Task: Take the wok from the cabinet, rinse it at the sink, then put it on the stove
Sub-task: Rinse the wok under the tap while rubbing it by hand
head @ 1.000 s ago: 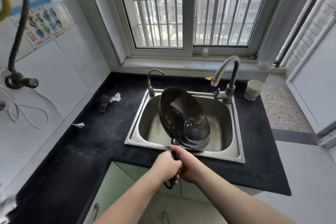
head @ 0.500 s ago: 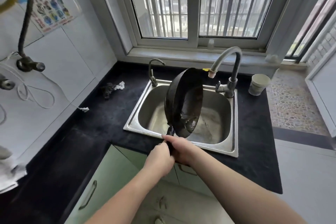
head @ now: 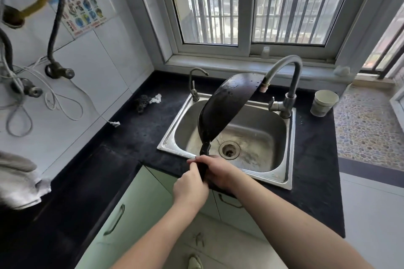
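The black wok (head: 225, 107) hangs over the steel sink (head: 175, 129), tipped nearly on its side so its dark, wet underside faces me. Its top rim touches or nearly touches the spout of the grey faucet (head: 288, 81). Both hands grip the wok's black handle at the sink's front edge: my left hand (head: 190, 185) lower, my right hand (head: 218, 172) just above it. The sink basin is wet and its drain is uncovered. No stove is in view.
A small second tap (head: 194, 85) stands at the sink's back left. A paper cup (head: 323, 102) sits on the black counter (head: 131, 133) right of the faucet. A dark scrubber (head: 142, 102) lies left of the sink. Green cabinet doors (head: 131, 214) are below; a cloth (head: 19, 181) lies far left.
The wok has turned from showing its inside to lying nearly on its side, and its rim has risen toward the faucet spout. Both hands kept hold of the handle.
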Demonstrator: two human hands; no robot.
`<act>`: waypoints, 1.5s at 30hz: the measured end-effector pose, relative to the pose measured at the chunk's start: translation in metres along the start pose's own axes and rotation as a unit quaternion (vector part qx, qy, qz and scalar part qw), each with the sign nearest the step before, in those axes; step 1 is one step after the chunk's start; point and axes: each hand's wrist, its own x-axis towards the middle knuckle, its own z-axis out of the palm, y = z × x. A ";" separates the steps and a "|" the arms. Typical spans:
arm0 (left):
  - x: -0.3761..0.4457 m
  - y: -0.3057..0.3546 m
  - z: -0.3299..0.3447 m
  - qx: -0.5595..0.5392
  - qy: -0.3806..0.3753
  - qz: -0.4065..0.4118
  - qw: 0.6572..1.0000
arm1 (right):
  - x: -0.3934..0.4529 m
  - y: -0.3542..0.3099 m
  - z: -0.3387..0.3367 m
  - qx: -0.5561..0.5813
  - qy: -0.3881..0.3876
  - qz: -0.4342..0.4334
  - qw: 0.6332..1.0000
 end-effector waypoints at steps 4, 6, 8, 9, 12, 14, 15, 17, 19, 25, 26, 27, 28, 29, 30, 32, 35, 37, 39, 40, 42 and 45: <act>0.003 0.002 -0.011 -0.205 -0.085 -0.052 0.974 | -0.002 0.003 -0.001 0.013 -0.066 -0.031 0.997; 0.007 0.003 -0.016 -0.213 -0.090 -0.049 0.972 | -0.001 0.004 0.001 0.030 -0.085 -0.035 0.995; 0.008 -0.001 -0.018 -0.192 -0.079 -0.042 0.977 | -0.002 0.007 0.004 0.023 -0.089 -0.039 0.995; 0.008 -0.003 -0.016 -0.190 -0.084 -0.040 0.977 | -0.002 0.010 0.004 0.018 -0.084 -0.040 0.996; 0.005 -0.006 -0.010 -0.205 -0.092 -0.037 0.974 | 0.000 0.016 -0.002 0.012 -0.077 -0.035 0.996; 0.003 -0.006 -0.007 -0.215 -0.089 -0.027 0.972 | -0.001 0.016 -0.010 -0.016 -0.071 -0.033 0.997; 0.002 -0.005 -0.006 -0.219 -0.086 -0.022 0.972 | -0.003 0.016 -0.014 -0.045 -0.067 -0.034 0.996; 0.000 -0.004 -0.002 -0.224 -0.085 -0.019 0.971 | -0.009 0.012 -0.022 -0.098 -0.057 -0.037 0.993; -0.002 -0.003 0.004 -0.235 -0.081 -0.025 0.968 | -0.012 0.012 -0.034 -0.103 -0.049 -0.030 0.993; -0.001 -0.009 0.011 -0.224 -0.070 -0.033 0.971 | -0.014 0.019 -0.059 -0.052 0.033 -0.039 0.997; -0.001 -0.010 0.012 -0.221 -0.068 -0.035 0.972 | -0.015 0.020 -0.059 -0.065 0.048 -0.040 0.996; -0.002 -0.011 0.013 -0.221 -0.068 -0.037 0.972 | -0.015 0.023 -0.059 -0.084 0.056 -0.038 0.994; -0.003 -0.012 0.014 -0.223 -0.070 -0.039 0.972 | -0.014 0.025 -0.060 -0.113 0.055 -0.040 0.991; -0.004 -0.013 0.015 -0.224 -0.071 -0.039 0.971 | -0.013 0.026 -0.059 -0.133 0.047 -0.043 0.989; -0.005 -0.014 0.015 -0.224 -0.070 -0.040 0.971 | -0.015 0.026 -0.056 -0.150 0.037 -0.043 0.987; -0.007 -0.017 0.014 -0.221 -0.065 -0.040 0.972 | -0.023 0.023 -0.042 -0.163 0.030 -0.024 0.986; -0.010 -0.020 0.012 -0.220 -0.052 -0.033 0.974 | -0.023 0.025 -0.022 -0.145 0.013 -0.003 0.989; -0.013 -0.019 0.010 -0.220 -0.044 -0.025 0.974 | -0.021 0.027 -0.010 -0.126 0.004 -0.011 0.992; -0.015 -0.018 0.008 -0.216 -0.041 -0.025 0.975 | -0.020 0.026 -0.001 -0.087 0.005 -0.018 0.996; -0.016 -0.017 0.007 -0.217 -0.041 -0.029 0.975 | -0.018 0.026 0.002 -0.072 0.006 -0.022 0.997; -0.019 -0.016 0.006 -0.223 -0.041 -0.037 0.973 | -0.017 0.028 0.006 -0.051 0.004 -0.029 0.998; -0.026 -0.015 0.004 -0.244 -0.039 -0.042 0.968 | -0.022 0.029 0.011 -0.012 0.003 -0.024 1.000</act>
